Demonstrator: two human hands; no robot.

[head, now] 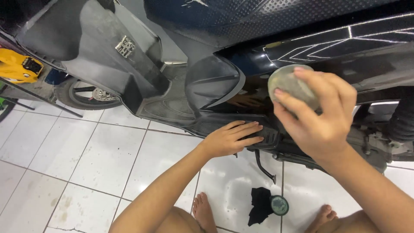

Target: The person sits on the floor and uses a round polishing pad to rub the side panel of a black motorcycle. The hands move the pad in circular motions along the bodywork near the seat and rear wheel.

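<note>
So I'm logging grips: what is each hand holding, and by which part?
Right hand holds a round pad, fingertips around its edge. Left hand holds nothing; it rests flat on the scooter.

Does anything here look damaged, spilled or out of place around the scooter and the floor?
Nothing is clearly damaged. The floor tiles show brownish stains at lower left. A black cloth lies crumpled beside a small round tin. The right hand presses a round pad on the dark panel.

A black cloth (260, 206) and round tin (279, 205) lie touching on the white tiled floor (86, 159).
</note>
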